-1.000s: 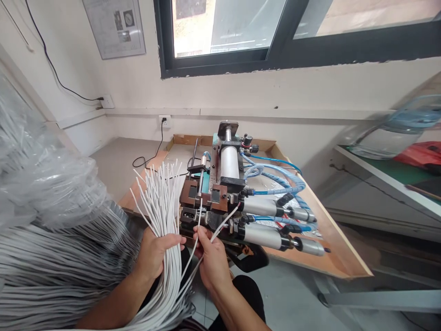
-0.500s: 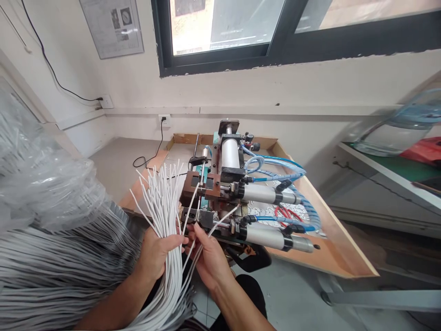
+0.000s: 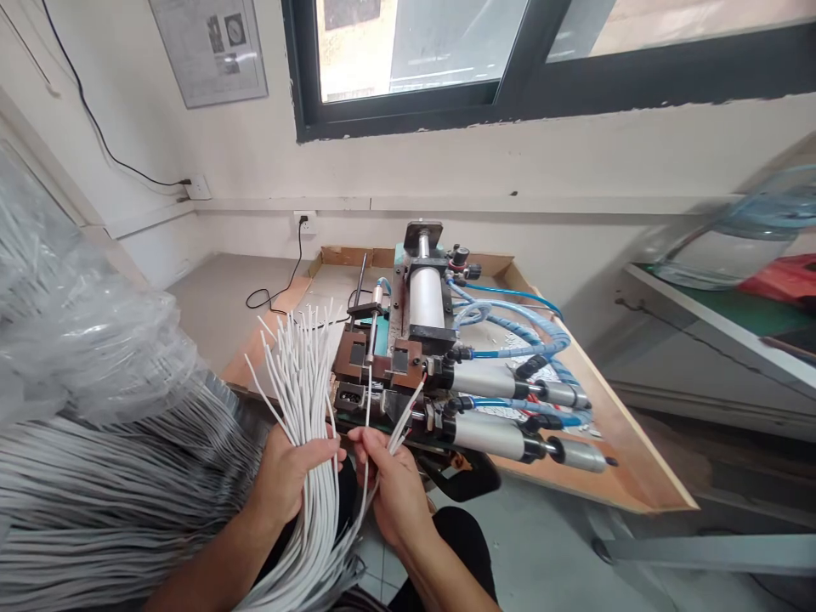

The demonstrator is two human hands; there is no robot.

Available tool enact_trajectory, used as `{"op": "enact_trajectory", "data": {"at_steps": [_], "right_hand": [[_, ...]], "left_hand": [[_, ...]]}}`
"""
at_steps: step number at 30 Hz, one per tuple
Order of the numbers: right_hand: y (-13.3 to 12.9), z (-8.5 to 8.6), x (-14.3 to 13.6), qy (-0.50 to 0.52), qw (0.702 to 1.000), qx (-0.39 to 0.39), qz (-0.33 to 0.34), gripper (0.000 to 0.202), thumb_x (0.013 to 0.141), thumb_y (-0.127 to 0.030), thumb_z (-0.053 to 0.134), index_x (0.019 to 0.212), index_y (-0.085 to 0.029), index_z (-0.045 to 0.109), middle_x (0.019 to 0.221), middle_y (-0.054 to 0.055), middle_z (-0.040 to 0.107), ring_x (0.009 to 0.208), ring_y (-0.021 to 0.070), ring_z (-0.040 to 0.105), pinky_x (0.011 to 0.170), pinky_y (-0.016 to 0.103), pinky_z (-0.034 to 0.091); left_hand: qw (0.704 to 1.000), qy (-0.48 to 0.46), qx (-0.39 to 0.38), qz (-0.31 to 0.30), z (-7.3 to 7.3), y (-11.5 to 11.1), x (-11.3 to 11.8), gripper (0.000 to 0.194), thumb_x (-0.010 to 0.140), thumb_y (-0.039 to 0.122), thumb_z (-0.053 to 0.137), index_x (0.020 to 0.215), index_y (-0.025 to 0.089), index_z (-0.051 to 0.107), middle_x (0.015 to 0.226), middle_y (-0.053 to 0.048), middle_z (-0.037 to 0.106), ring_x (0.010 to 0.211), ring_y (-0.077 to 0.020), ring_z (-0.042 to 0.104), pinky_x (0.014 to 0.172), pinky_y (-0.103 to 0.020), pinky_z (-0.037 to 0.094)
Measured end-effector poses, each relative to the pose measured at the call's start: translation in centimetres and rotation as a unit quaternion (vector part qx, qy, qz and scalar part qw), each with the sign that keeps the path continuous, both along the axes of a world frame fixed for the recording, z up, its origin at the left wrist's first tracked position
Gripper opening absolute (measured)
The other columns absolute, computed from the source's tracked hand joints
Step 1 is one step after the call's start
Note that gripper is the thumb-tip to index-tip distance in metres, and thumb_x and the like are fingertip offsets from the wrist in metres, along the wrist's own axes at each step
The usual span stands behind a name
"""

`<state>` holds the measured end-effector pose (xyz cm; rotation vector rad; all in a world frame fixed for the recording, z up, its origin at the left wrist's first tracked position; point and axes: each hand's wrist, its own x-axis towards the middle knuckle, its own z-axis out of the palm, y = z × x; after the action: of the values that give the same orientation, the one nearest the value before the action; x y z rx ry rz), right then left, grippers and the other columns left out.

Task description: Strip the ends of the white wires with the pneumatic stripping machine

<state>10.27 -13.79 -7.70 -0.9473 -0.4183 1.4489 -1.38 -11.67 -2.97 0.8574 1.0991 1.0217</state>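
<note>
White cable bundle [image 3: 309,374] in the left hand [image 3: 286,472], ends up, just in front of the machine [image 3: 382,361].
Head view: left hand closed round the bundle, thumb across its front; tips fanned loosely above, lengths curving down toward the lap. Right hand [image 3: 390,480] near it, narrow, a few separate strands [image 3: 403,421] in its grasp, leaning right, reddish at one tip. One single cable [image 3: 368,404] rises past the right fingers to the machine's brown blocks; cannot tell whether it is pinched. Machine: silver cylinders [image 3: 488,435], blue hoses [image 3: 539,340], on a wood-rimmed table [image 3: 612,476]. At the left, heaped grey cables [image 3: 115,476], partly under clear plastic [image 3: 95,348]. Window [image 3: 421,51] above.
</note>
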Motion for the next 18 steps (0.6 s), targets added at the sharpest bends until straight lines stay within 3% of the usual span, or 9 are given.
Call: {"op": "enact_trajectory", "data": {"at_steps": [9, 13, 18], "right_hand": [[0.9, 1.2, 0.0, 0.112, 0.991, -0.036, 0.057, 0.034, 0.061, -0.045, 0.069, 0.066, -0.011, 0.064, 0.044, -0.008, 0.034, 0.038, 0.0034, 0.027, 0.039, 0.017, 0.02], [0.8, 1.4, -0.3, 0.076, 0.992, 0.01, 0.102, 0.03, 0.062, -0.039, 0.071, 0.064, -0.01, 0.062, 0.05, -0.003, 0.046, 0.041, 0.0037, 0.034, 0.04, 0.017, 0.023], [-0.2, 1.0, -0.3, -0.013, 0.999, 0.047, 0.008, 0.025, 0.067, -0.037, 0.067, 0.064, -0.013, 0.059, 0.044, -0.005, 0.046, 0.039, 0.0037, 0.033, 0.038, 0.016, 0.021]], "left_hand": [[0.999, 0.018, 0.033, -0.014, 0.2, 0.0, 0.4, 0.019, 0.053, 0.007, 0.066, 0.069, 0.014, 0.058, 0.055, 0.004, 0.058, 0.046, -0.0114, 0.054, 0.046, -0.022, 0.044], [0.997, 0.029, 0.06, -0.049, -0.1, 0.0, 0.7, 0.014, 0.052, 0.007, 0.065, 0.062, 0.013, 0.057, 0.049, 0.002, 0.059, 0.045, -0.014, 0.054, 0.046, -0.025, 0.045], [0.996, 0.07, 0.034, -0.034, 0.2, -0.1, 0.3, 0.009, 0.053, 0.011, 0.066, 0.06, 0.011, 0.061, 0.053, 0.0, 0.061, 0.05, -0.0146, 0.057, 0.048, -0.024, 0.045]]}}
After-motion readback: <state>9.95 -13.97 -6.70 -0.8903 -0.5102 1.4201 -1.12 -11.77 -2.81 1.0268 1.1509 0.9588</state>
